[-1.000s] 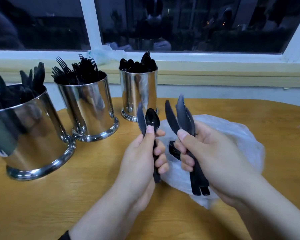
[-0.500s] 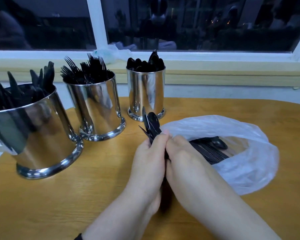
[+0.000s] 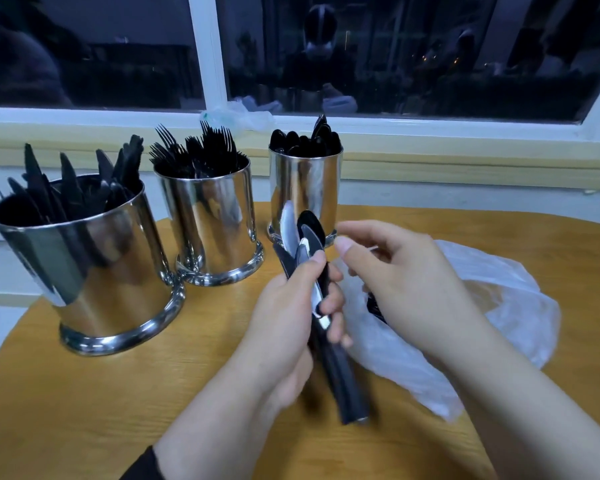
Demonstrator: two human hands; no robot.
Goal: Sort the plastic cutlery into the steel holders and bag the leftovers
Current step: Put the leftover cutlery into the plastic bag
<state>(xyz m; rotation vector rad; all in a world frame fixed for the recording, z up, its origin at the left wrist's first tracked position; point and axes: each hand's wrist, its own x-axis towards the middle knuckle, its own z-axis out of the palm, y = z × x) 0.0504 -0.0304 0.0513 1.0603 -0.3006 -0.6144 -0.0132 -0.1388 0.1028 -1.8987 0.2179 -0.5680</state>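
Now the whole bundle of black cutlery (image 3: 321, 306) sits in the left hand (image 3: 288, 327) alone, fingers and thumb curled round the handles, blades and one spoon bowl pointing up toward the far edge of the table (image 3: 136, 410). A second ago each hand carried its own share: left a knife and spoon, right several knives; half a second ago the two hands met over the bag mouth, and the pieces were merged there. The right hand (image 3: 399, 271) has since come away and is empty, fingers loosely curled and apart, hovering just right of the bundle tips and above the plastic bag (image 3: 499, 306). The bag lies on the right part of the table; a few dark pieces show in its mouth below the right hand, count not legible. Three steel holders stand along the far-left edge: the knife holder (image 3: 94, 265) nearest the left edge, the fork holder (image 3: 212, 220) in the middle, the spoon holder (image 3: 305, 188) just behind the bundle tips. All three look well filled. Judgement: consolidation into one hand frees the right to pick single pieces out by type. The bundle is mixed, so it cannot go into one holder as it is. Handle ends are motion-blurred; the exact number held is unclear.
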